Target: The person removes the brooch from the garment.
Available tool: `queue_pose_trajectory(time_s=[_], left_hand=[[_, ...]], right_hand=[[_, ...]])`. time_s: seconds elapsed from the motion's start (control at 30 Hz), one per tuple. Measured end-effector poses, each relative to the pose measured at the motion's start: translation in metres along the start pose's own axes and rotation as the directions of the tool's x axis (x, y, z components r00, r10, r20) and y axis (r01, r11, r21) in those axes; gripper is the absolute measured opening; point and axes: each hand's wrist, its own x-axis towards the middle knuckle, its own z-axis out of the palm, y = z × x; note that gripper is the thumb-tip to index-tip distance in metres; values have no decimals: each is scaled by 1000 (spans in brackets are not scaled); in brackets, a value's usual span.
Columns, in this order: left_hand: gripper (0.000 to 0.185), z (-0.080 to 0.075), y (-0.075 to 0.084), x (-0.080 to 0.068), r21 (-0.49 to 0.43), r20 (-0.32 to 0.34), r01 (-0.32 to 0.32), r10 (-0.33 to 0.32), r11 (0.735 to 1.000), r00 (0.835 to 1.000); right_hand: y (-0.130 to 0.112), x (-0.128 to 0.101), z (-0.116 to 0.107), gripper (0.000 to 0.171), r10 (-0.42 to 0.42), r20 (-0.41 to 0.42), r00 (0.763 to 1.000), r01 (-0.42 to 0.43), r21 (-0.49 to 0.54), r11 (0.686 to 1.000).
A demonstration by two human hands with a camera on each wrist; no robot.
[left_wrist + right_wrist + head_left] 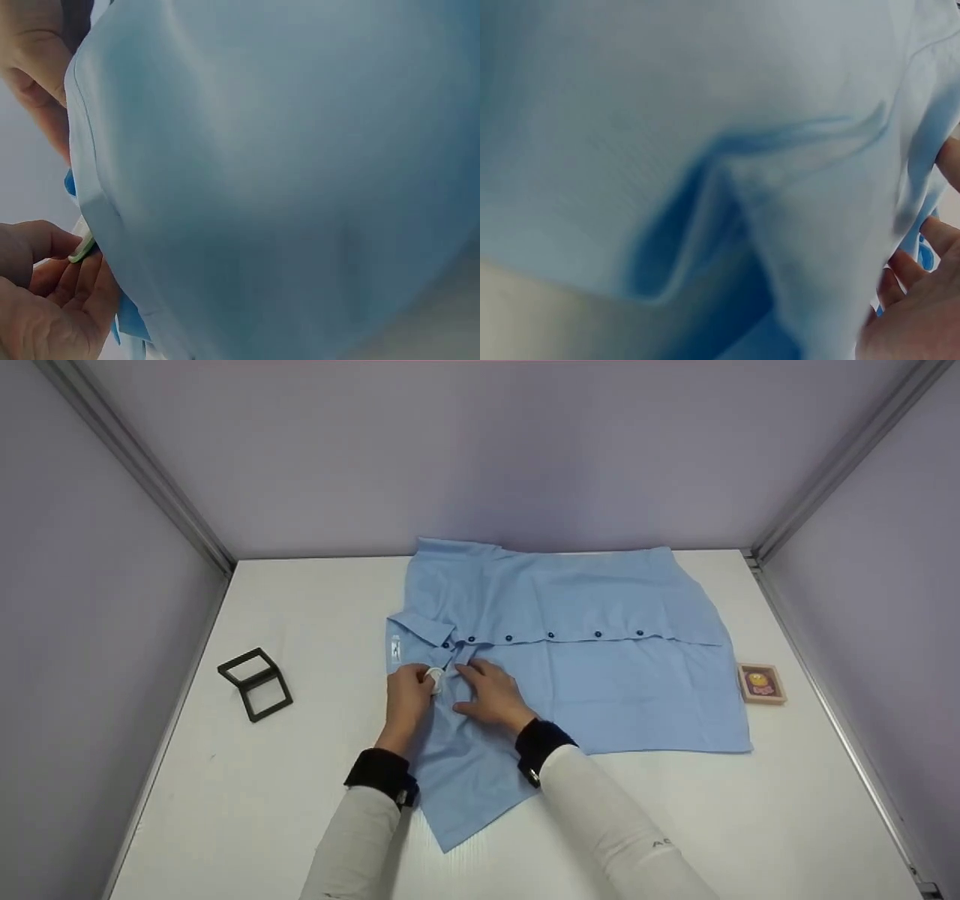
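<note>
A light blue short-sleeved shirt (615, 697) lies spread on the table, its collar (420, 626) to the left and a row of dark buttons along its front. Near the collar, my left hand (409, 694) pinches a small round white disc (434, 680) between thumb and fingers. In the left wrist view the disc (82, 247) shows a greenish edge close to the shirt's fabric. My right hand (491, 694) touches the shirt just right of the disc, thumb and index finger apart. Fabric partly hides its fingers (907, 270) in the right wrist view.
A black hinged double frame (259, 682) lies at the left of the white table (315, 787). By the shirt's right hem sits a small wooden box (762, 684) with a yellow and red picture. Grey panels (495, 450) stand behind and on both sides.
</note>
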Motion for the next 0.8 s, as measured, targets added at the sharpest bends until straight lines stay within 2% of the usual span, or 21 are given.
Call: queue_pose_trajectory(time_s=[0.2, 0.33, 0.53, 0.8], left_hand=[[14, -6, -4, -3, 44, -3, 4, -4, 999, 1000], [16, -8, -8, -3, 79, -33, 13, -10, 997, 999], [17, -12, -12, -3, 51, -84, 0, 5, 999, 996], [18, -19, -15, -1, 62, -94, 25, -19, 998, 995]], right_hand=[[1, -1, 0, 75, -21, 8, 1000, 21, -11, 1000], [2, 0, -2, 81, -22, 19, 1000, 22, 10, 1000], [2, 0, -4, 83, -4, 61, 998, 2, 28, 1000], [4, 1, -2, 83, 5, 73, 997, -6, 21, 1000]])
